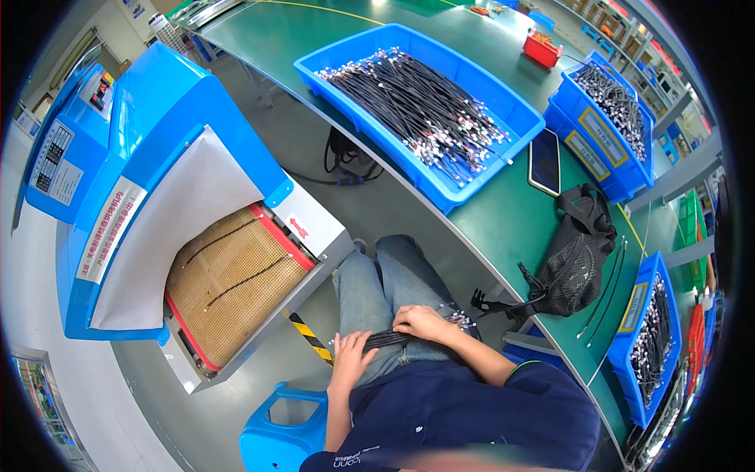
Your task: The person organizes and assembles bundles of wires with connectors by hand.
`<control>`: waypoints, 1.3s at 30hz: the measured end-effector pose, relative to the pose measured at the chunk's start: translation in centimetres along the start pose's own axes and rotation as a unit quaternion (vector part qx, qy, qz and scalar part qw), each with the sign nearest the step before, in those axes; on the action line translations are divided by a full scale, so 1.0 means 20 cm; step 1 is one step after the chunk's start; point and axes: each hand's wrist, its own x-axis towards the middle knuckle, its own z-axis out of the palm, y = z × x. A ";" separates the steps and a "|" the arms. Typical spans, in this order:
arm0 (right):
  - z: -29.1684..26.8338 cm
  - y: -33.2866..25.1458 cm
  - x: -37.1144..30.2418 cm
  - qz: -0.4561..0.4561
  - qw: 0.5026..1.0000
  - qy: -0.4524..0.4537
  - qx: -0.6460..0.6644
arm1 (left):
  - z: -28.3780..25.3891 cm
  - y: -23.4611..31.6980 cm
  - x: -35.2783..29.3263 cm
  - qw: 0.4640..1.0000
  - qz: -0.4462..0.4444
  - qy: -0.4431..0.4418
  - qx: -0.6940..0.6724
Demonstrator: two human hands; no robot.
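Note:
A bundle of thin black cables (387, 339) with small white and reddish connector ends lies across my lap. My right hand (421, 322) is closed over it, and the connector ends stick out past that wrist. At the bundle's other end, my left hand (351, 360) bends its fingers around the cables; its grip is partly hidden. To the left, two single black cables (248, 282) lie apart on the tan mesh conveyor belt (228, 307) with red edges, at the mouth of a blue and white machine (177, 102).
A big blue tray (346, 106) heaped with similar cables stands on the green table (491, 236). Beyond it are blue bins (586, 153), a phone (544, 162), a black mesh bag (578, 271) and a red box (543, 49). A blue stool (267, 440) stands at lower left.

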 end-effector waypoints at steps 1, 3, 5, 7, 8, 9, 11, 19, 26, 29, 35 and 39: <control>-0.02 -0.01 -0.01 -0.007 1.000 0.024 -0.004 | -0.01 0.02 0.00 0.998 0.001 0.051 -0.040; -0.06 -0.02 -0.03 -0.012 0.999 0.038 0.004 | -0.04 0.05 0.00 0.992 0.005 0.101 -0.079; -0.09 -0.02 -0.05 -0.016 0.998 0.052 0.013 | -0.07 0.10 -0.03 0.765 -0.105 0.166 -0.614; -0.12 -0.03 -0.06 -0.027 0.999 0.031 0.011 | -0.12 0.13 -0.07 0.544 -0.026 0.118 -0.830; -0.13 -0.04 -0.06 -0.028 0.999 0.031 0.010 | -0.11 0.13 -0.07 0.498 0.074 0.030 -0.864; -0.14 -0.05 -0.06 -0.046 0.998 0.030 0.023 | -0.11 0.14 -0.08 0.441 0.173 -0.058 -0.879; -0.18 -0.08 -0.09 -0.059 0.997 0.028 0.034 | -0.09 0.17 -0.09 0.298 0.355 -0.232 -0.855; -0.22 -0.15 -0.21 -0.052 0.997 -0.023 0.046 | -0.20 0.26 -0.18 0.788 0.032 0.154 -0.596; 0.01 0.25 -0.05 -0.109 0.994 0.016 -0.007 | 0.15 -0.09 -0.20 0.975 -0.134 0.077 -0.157; 0.24 0.37 0.09 -0.104 0.993 0.062 -0.011 | 0.36 -0.36 -0.13 0.958 -0.105 0.140 -0.226; 0.68 0.32 0.33 -0.192 0.979 0.060 0.022 | 0.50 -0.55 -0.05 0.965 -0.077 0.125 -0.217; 0.76 0.35 0.36 -0.147 0.983 0.096 0.047 | 0.50 -0.69 -0.14 0.951 -0.105 0.151 -0.250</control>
